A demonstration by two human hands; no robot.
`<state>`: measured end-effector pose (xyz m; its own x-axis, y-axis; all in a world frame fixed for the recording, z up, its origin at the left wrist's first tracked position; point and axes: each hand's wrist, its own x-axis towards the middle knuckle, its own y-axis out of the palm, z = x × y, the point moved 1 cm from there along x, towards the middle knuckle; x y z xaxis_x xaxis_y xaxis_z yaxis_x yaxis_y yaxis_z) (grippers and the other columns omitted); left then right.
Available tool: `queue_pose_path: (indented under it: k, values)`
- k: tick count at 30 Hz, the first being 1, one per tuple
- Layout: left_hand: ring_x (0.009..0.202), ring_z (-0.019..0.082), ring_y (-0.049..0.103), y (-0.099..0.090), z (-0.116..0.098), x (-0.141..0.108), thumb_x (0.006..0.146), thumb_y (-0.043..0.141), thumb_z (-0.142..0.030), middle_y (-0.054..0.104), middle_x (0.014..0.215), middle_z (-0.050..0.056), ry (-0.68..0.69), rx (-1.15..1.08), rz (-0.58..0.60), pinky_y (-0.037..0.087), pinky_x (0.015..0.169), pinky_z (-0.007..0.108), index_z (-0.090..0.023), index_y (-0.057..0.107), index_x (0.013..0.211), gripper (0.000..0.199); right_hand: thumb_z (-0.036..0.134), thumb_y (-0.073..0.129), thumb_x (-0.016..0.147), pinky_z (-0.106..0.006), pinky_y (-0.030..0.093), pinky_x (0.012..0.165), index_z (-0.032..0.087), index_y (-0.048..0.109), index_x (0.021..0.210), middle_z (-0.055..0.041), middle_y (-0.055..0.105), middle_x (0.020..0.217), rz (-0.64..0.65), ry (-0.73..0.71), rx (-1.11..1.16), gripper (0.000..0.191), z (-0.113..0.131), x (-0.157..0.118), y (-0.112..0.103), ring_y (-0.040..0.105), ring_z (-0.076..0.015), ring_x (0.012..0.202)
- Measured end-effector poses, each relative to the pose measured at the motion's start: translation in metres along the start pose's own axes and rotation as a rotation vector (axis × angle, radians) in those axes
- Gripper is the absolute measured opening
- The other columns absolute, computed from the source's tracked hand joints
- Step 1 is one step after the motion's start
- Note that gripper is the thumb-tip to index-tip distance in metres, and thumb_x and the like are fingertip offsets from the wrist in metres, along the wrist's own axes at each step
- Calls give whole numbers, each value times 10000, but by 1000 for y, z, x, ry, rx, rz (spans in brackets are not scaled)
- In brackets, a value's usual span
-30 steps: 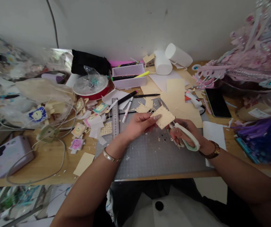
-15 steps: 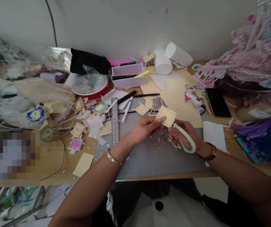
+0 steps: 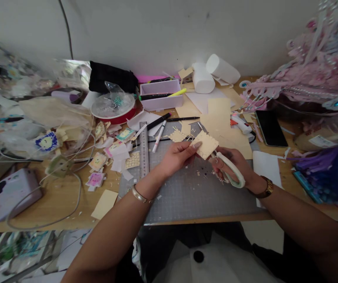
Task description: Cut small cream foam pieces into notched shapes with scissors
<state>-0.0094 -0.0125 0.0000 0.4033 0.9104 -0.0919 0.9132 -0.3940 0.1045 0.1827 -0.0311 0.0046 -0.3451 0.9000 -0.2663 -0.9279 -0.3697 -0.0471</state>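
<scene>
Pinching: left hand (image 3: 175, 158), thumb over fingers, on cream card (image 3: 206, 144), just beside right hand (image 3: 241, 161). Gripping: right hand, curled around white-handled scissors (image 3: 241, 180). Note: turn card steadily, snip short, fingertips clear of blades.

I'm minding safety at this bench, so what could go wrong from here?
The scissors in the right hand are close to the left hand, so a slip might nick a finger.

The small card is held up between both hands, not braced on the mat; it could twist and be cut unevenly.

What looks like a glue gun lies by paper sheets; if hot, it might mark them.
</scene>
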Motion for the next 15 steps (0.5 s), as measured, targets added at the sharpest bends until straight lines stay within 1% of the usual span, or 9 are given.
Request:
queue_pose_path:
  k: [4, 7, 10, 15]
  values:
    - [408, 61, 438, -1, -1, 0, 856, 594, -552, 550, 511, -23, -21, -86, -24, 305, 421, 208, -174, 509, 630, 449, 539, 829, 642, -190, 411, 312, 174, 584, 806, 50, 558, 496, 0, 37, -38, 469, 6, 1, -1, 498, -86, 345]
    - [374, 60, 421, -3, 2, 1, 850, 603, -539, 531, 472, -35, -31, -111, -26, 299, 400, 206, -179, 497, 625, 438, 546, 819, 649, -187, 407, 316, 166, 594, 827, 45, 570, 511, 20, 47, -33, 476, 6, 2, -2, 501, -82, 348]
    - [371, 55, 397, -6, 2, 1, 842, 616, -543, 501, 439, -41, -3, -81, -32, 272, 398, 204, -178, 493, 602, 453, 560, 781, 695, -194, 421, 324, 163, 601, 863, 35, 589, 533, 39, 64, -12, 468, 4, 2, -3, 514, -86, 355]
    - [384, 50, 370, -10, -2, 1, 847, 610, -566, 465, 422, -46, 38, 3, -27, 256, 418, 208, -180, 465, 572, 496, 566, 770, 705, -199, 427, 330, 163, 601, 858, 34, 586, 539, 53, 62, -12, 462, 2, 3, -5, 511, -86, 355]
